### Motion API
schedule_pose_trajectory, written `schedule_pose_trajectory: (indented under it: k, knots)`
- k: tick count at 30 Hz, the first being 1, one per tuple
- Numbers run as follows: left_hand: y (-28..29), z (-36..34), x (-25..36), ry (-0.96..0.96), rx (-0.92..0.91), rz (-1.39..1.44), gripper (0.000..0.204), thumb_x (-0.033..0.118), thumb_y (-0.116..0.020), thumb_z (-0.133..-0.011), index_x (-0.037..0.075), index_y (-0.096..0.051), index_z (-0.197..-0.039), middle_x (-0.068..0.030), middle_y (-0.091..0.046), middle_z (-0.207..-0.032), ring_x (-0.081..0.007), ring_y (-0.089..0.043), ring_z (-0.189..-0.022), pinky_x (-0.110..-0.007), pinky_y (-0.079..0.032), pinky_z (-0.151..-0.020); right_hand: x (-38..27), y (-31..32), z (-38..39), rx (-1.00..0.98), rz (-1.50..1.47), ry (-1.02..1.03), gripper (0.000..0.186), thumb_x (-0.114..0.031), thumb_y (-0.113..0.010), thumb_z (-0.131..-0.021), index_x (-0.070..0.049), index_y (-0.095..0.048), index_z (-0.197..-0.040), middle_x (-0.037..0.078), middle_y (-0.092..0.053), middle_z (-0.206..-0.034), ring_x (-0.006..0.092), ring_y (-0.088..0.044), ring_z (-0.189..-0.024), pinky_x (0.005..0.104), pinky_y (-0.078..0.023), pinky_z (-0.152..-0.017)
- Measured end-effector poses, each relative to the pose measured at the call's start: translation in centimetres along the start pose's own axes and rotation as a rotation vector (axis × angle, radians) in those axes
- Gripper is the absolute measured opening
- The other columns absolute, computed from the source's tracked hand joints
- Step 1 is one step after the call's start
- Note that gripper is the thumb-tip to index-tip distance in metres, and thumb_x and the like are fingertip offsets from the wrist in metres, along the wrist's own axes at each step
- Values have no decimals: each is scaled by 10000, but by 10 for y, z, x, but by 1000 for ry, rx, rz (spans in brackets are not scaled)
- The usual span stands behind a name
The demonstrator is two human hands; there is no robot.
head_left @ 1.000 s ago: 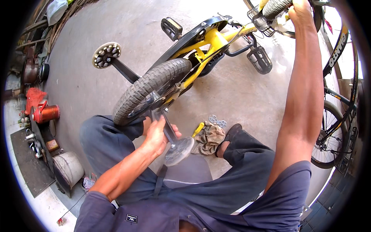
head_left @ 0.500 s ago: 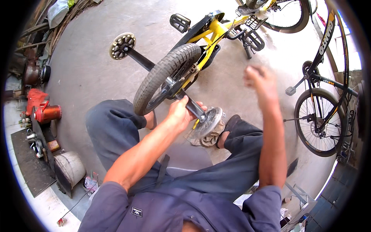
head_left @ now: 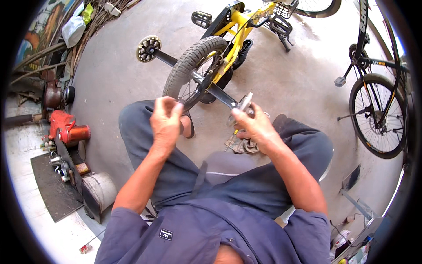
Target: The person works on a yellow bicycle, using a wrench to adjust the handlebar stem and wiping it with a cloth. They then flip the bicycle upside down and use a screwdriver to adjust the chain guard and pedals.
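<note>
A yellow children's bicycle (head_left: 237,42) stands tilted in front of me, its rear tyre (head_left: 187,61) toward my knees. My right hand (head_left: 259,130) grips the near training wheel (head_left: 241,110), a greyish wheel seen nearly edge-on at the end of a black support arm (head_left: 221,94). By the lower edge of the tyre is my left hand (head_left: 165,123), its fingers curled in toward the thumb. Whether it holds something small or touches the tyre is unclear. The far training wheel (head_left: 148,48) sticks out on the left side of the bicycle.
A crumpled cloth (head_left: 242,144) lies on the floor below my right hand. Another bicycle (head_left: 378,110), dark-framed, stands at the right. On the left are a red machine part (head_left: 72,127), a whitish bucket (head_left: 100,189) and a pile of sticks (head_left: 81,42).
My left hand has left the support arm and moved left to the tyre. My right hand has come down from the right and taken hold of the near training wheel, which has turned more edge-on.
</note>
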State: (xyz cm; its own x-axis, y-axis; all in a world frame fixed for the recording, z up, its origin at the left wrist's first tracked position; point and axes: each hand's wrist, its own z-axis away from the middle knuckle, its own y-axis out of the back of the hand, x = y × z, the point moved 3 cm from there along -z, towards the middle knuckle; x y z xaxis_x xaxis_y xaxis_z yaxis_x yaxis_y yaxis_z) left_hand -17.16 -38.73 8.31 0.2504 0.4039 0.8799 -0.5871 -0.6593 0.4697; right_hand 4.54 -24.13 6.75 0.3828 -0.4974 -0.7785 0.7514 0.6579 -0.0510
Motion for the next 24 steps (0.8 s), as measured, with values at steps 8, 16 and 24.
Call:
schedule_pose_trajectory:
  k: [8, 16, 24]
  knots:
    - [17, -62, -35, 80, -134, -122, 461, 222, -804, -722, 9, -585, -1067, -78, -644, -908, -172, -609, -825, -320, -496, -762, -3, -24, 7, 261, 262, 129, 696, -341, -781, -735, 47, -518, -1249, 186, -666, -1097, 220, -655, -966, 329, -510, -830]
    - [6, -79, -37, 22, -122, -189, 362, 239, -775, -698, 31, -620, -950, -60, -653, -818, -159, -601, -741, -319, -483, -688, 0, -31, 4, 439, 434, 353, 911, -392, -767, -670, 44, -341, -1347, 247, -672, -976, 411, -653, -939, 461, -503, -856]
    - [-7, -79, 9, -53, -33, -423, 421, 321, -749, -657, 26, -657, -944, -120, -692, -807, -236, -658, -754, -356, -497, -727, -17, -13, 8, 388, 414, 241, 591, -358, -747, -642, 21, -580, -1064, 230, -686, -909, 373, -670, -884, 435, -517, -812]
